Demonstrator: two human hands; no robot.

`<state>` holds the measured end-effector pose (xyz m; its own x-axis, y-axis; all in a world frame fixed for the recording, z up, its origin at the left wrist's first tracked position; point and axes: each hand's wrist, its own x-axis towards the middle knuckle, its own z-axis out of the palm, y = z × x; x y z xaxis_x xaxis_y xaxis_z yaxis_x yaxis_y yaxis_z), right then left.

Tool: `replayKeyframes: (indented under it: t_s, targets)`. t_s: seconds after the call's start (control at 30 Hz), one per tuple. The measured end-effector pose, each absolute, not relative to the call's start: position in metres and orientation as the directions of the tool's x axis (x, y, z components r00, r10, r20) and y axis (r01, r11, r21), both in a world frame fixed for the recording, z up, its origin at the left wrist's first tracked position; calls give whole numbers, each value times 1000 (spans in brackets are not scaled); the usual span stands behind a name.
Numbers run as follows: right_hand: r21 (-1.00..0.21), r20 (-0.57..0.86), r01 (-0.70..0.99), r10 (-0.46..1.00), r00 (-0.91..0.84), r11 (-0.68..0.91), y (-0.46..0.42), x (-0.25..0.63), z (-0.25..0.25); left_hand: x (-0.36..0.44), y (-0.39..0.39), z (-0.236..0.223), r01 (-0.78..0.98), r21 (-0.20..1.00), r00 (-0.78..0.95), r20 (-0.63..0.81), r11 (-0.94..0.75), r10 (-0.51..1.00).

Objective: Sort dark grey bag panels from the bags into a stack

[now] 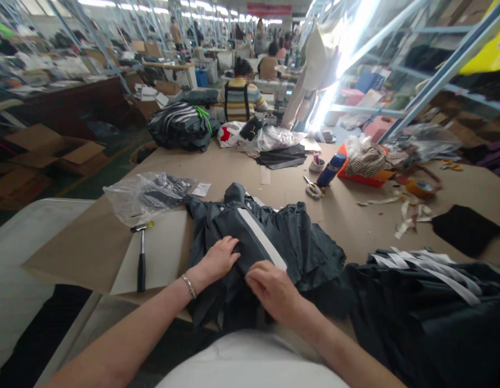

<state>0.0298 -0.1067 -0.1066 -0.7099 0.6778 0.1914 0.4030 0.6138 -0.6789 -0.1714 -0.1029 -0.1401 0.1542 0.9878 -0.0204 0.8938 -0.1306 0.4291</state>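
A dark grey garment [290,237] with a white stripe lies crumpled on the brown worktable [241,172] right in front of me. My left hand [217,260] rests flat on its near left part, fingers stretched out over the cloth. My right hand [269,285] sits beside it on the near end of the white stripe, fingers curled and pinching the fabric. Both hands touch the garment and lie close together.
A hammer [141,253] lies left of the garment. A clear plastic bag [146,195] holds dark cloth. A pile of dark striped garments [427,291] fills the right. Scissors [312,187], a blue bottle [330,170] and tape [419,188] lie farther back. Other people work beyond the table.
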Motion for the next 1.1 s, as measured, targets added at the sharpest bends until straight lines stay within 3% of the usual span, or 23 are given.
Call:
replayKeyframes:
  t_s: [0.07, 0.13, 0.2, 0.27, 0.37, 0.47, 0.53, 0.6, 0.7, 0.77, 0.83, 0.93, 1.0, 1.1]
  targets:
    - [-732, 190, 527, 871, -452, 433, -86, 47, -116, -187, -109, -165, 912, 397, 147, -73, -106, 986]
    - [-769, 74, 597, 959, -274, 230, -62, 56, -127, -195, -115, -169, 900, 415, 164, -40, -133, 986]
    - [-774, -84, 624, 960, -266, 106, -44, 54, -138, -196, -117, -158, 866, 470, 169, 50, -173, 984]
    - [-763, -163, 639, 930, -328, 92, -34, 42, -144, -194, -115, -138, 798, 560, 151, 168, -221, 974]
    - [-742, -152, 656, 917, -370, 142, -33, 23, -142, -185, -109, -114, 624, 755, 60, 209, -200, 976]
    - [-728, -134, 657, 899, -416, 196, -42, 13, -125, -173, -110, -103, 324, 941, -62, -88, 104, 994]
    - [-703, -77, 656, 888, -454, 275, -53, 8, -109, -164, -115, -100, 81, 945, -93, -308, 316, 947]
    - [-591, 50, 667, 846, -532, 454, -68, 4, -92, -155, -121, -95, -113, 906, -103, -418, 407, 903]
    - [-285, 183, 626, 682, -708, 726, -94, 1, -71, -144, -128, -85, -305, 872, -144, -441, 384, 886]
    - [-241, 211, 566, 612, -762, 788, -102, 4, -62, -138, -131, -77, -376, 860, -181, -433, 344, 883]
    - [-340, 317, 541, 636, -704, 769, -97, 12, -59, -131, -133, -68, -423, 846, -177, -427, 323, 887]
    - [-571, 451, 535, 783, -429, 623, -71, 30, -64, -120, -135, -54, -457, 833, -101, -398, 313, 912]
    - [-764, 289, 476, 890, -352, 436, -54, 39, -68, -111, -136, -46, -473, 827, -57, -374, 305, 926]
    - [-953, -82, 291, 860, -503, 80, -49, 41, -68, -100, -134, -39, -498, 821, -54, -351, 280, 935]
